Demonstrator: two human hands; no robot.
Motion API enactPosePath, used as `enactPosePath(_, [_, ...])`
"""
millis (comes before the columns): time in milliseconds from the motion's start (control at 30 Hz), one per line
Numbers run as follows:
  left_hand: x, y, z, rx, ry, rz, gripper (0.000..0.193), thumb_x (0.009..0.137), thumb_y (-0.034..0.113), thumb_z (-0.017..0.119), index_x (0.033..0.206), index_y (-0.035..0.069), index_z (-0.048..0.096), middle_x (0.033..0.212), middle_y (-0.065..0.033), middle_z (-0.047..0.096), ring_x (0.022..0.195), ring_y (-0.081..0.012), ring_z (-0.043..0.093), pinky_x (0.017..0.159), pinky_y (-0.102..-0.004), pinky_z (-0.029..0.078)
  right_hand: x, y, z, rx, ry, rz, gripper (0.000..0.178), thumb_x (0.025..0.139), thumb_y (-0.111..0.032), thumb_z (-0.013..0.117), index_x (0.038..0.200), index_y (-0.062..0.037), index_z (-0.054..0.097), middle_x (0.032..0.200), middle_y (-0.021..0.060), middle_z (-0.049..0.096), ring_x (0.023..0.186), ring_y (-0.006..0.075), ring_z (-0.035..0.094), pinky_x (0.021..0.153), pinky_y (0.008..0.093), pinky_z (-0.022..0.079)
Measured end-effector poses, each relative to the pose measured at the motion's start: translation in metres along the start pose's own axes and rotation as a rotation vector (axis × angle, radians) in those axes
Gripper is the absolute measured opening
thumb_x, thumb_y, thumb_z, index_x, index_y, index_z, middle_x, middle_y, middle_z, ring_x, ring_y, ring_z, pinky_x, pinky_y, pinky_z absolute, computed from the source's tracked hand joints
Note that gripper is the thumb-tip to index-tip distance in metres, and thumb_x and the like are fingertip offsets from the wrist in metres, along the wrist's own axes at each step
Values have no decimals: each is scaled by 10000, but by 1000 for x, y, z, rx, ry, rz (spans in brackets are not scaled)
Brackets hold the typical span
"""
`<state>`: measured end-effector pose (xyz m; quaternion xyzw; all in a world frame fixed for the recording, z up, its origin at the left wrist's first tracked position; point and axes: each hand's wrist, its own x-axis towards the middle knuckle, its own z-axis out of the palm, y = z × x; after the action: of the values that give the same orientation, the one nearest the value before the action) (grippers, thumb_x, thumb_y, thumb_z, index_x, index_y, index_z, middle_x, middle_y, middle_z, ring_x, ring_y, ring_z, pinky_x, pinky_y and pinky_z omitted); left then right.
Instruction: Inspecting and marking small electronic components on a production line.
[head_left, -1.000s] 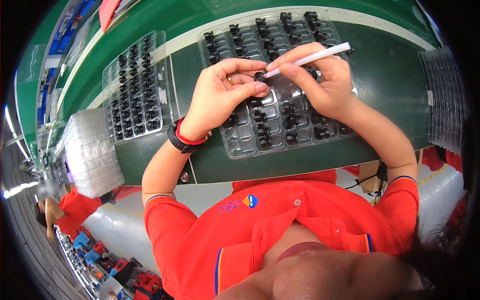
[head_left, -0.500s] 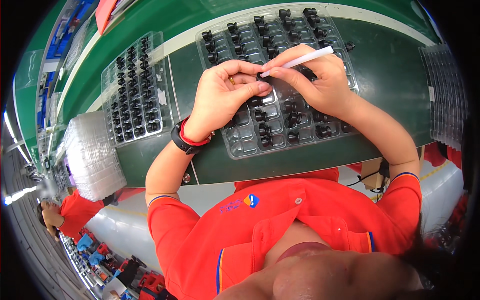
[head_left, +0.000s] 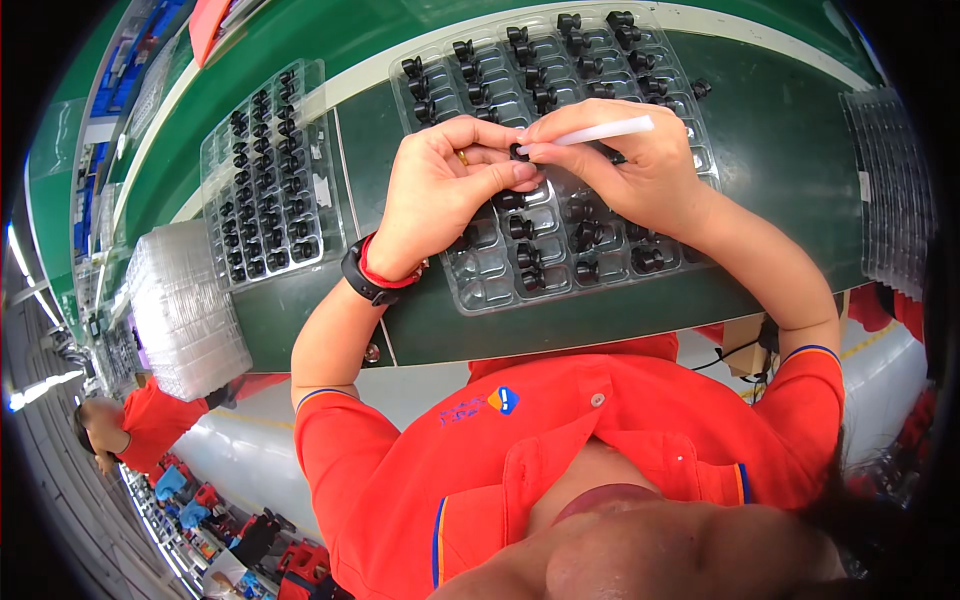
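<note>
Likely factory; parts trays (head_left: 470,266); workbench (head_left: 780,150)

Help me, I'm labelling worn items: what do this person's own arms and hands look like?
Short red sleeves with blue-and-orange edging leave both forearms bare. The left hand has a gold-coloured ring; on that wrist are a black band and a red bracelet. The right hand is ungloved too, with nothing visible around its wrist.

Green tabletop (head_left: 780,150), pale curved strip (head_left: 360,82) along far side; tall stack of clear plastic trays (head_left: 185,310) at left end, another stack of clear trays (head_left: 885,190) at right; blue bins (head_left: 122,80) upper left; orange-red sheet (head_left: 207,28) at top; co-worker in red top (head_left: 165,425) lower left, above pale floor (head_left: 240,445); brown box (head_left: 742,332) and dark cable (head_left: 730,356) below table edge
</note>
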<state>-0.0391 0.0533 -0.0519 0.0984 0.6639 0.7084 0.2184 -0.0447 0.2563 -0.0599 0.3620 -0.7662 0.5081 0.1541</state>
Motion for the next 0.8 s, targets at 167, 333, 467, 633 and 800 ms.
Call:
enactPosePath(167, [-2, 1, -2, 26, 3, 10, 251, 824, -62, 620, 1071, -78, 573, 932, -157, 670, 867, -203, 663, 786, -291, 543, 1, -4, -1, 29, -11, 28, 68, 818, -27, 656, 880, -14, 681, 874, 94, 689, 760, 172, 676, 660, 243, 527])
enactPosePath(333, [-13, 21, 1, 71, 145, 126, 251, 819, -63, 621, 1064, -75, 568, 910, -135, 645, 790, -159, 661, 740, -251, 557, -2, -5, -5, 290, 107, 154, 90, 917, -32, 544, 977, 28, 574, 916, 118, 669, 868, 166, 656, 737, 245, 509])
enactPosePath(467, [-47, 47, -15, 512, 50, 32, 229, 765, -6, 705, 988, -9, 651, 898, -48, 630, 694, -62, 588, 597, -192, 474, -3, 1, -7, 330, 92, 164, 98, 927, -54, 539, 987, 18, 567, 922, 123, 668, 877, 160, 652, 749, 234, 496])
enactPosePath(633, [-82, 46, -14, 820, -149, 52, 274, 700, -23, 713, 955, 75, 689, 845, -42, 601, 665, -119, 559, 554, -245, 432, -5, 0, -5, 266, 67, 129, 101, 926, -62, 545, 988, 13, 571, 911, 118, 673, 860, 149, 652, 728, 227, 493])
enactPosePath(800, [-87, 32, -6, 934, -49, 55, 252, 692, -32, 719, 924, 53, 667, 844, -62, 609, 674, -138, 578, 557, -246, 427, -4, 0, -6, 271, 63, 125, 107, 926, -66, 545, 991, 16, 568, 908, 119, 673, 865, 155, 653, 737, 233, 498])
